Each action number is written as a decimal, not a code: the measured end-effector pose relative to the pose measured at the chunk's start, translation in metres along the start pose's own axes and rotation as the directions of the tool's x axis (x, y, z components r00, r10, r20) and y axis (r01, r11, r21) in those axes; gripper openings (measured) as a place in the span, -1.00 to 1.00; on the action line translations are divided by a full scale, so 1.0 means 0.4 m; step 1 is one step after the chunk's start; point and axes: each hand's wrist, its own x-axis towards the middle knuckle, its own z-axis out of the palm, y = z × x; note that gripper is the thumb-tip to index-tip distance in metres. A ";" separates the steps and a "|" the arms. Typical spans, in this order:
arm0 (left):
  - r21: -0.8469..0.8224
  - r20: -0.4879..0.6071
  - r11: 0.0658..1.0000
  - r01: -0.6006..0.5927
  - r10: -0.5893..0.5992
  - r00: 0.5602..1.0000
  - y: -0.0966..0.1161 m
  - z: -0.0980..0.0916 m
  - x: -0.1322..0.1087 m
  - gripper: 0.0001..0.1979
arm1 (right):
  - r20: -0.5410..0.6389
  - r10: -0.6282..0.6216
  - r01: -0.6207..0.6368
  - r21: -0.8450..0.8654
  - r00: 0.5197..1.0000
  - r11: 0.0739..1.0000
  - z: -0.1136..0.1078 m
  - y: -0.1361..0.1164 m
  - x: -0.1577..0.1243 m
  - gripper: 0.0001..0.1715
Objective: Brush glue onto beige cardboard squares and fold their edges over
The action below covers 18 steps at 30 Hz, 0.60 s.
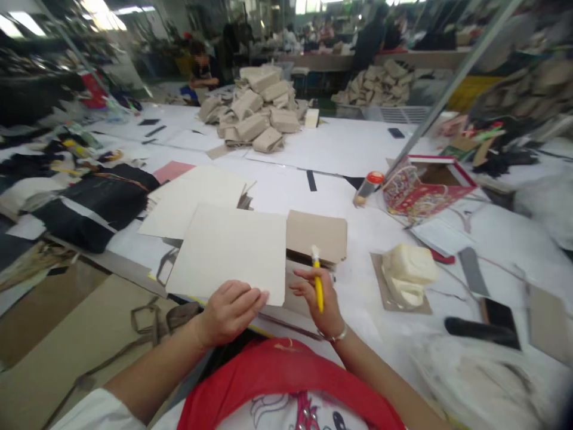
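Note:
My left hand (235, 307) rests at the near edge of a cream rectangular board (233, 251), its fingers curled over that edge and gripping it. In my right hand (324, 301) is a brush with a yellow handle (319, 289), its pale bristles pointing away from me. The brush tip is over or close to a stack of tan boards (317, 233), just right of the cream board; whether it touches I cannot tell. More cream sheets (201, 185) lie behind the board on the left. To the right, a cut-open plastic jug (409, 272) sits on a piece of tan board.
A heap of folded beige fabric pieces (259, 107) is at the table's far side. On the right are a red box (425, 185), a red-capped container (369, 188), a phone (500, 322) and a plastic bag (474, 382). A black bundle (98, 200) lies left; a metal pole (452, 89) slants up.

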 end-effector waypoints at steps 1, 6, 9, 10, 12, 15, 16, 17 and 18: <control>-0.047 0.008 0.998 -0.050 0.050 0.999 0.033 0.029 0.006 -0.72 | -0.005 0.007 -0.007 -0.047 1.000 0.999 0.014 0.000 -0.001 -0.71; -0.230 0.185 0.968 -0.096 0.141 0.973 0.129 0.214 -0.035 -0.77 | -0.090 0.005 -0.043 -0.436 0.996 0.899 -0.013 0.121 -0.071 -0.83; -0.272 0.335 0.962 0.012 0.083 0.939 0.147 0.313 -0.096 -0.69 | -0.011 0.108 -0.096 -0.557 0.994 0.825 -0.066 0.237 -0.148 -0.86; -0.271 0.387 0.961 0.052 0.060 0.920 0.150 0.340 -0.115 -0.63 | -0.005 0.153 -0.126 -0.596 0.988 0.793 -0.080 0.272 -0.170 -0.85; -0.254 0.501 0.960 0.120 0.024 0.865 0.153 0.383 -0.144 -0.47 | -0.022 0.232 -0.186 -0.675 0.972 0.714 -0.100 0.328 -0.201 -0.83; -0.222 0.614 0.959 0.176 -0.003 0.789 0.155 0.427 -0.158 -0.38 | -0.070 0.279 -0.230 -0.768 0.958 0.598 -0.110 0.364 -0.211 -0.78; -0.214 0.629 0.959 0.186 -0.010 0.777 0.156 0.436 -0.155 -0.38 | -0.081 0.275 -0.230 -0.789 0.958 0.570 -0.115 0.364 -0.207 -0.75; -0.209 0.636 0.959 0.192 -0.016 0.772 0.156 0.443 -0.150 -0.39 | -0.095 0.265 -0.230 -0.805 0.960 0.547 -0.123 0.359 -0.200 -0.73; -0.207 0.635 0.958 0.196 -0.021 0.772 0.157 0.448 -0.144 -0.40 | -0.117 0.249 -0.236 -0.815 0.961 0.529 -0.137 0.352 -0.193 -0.70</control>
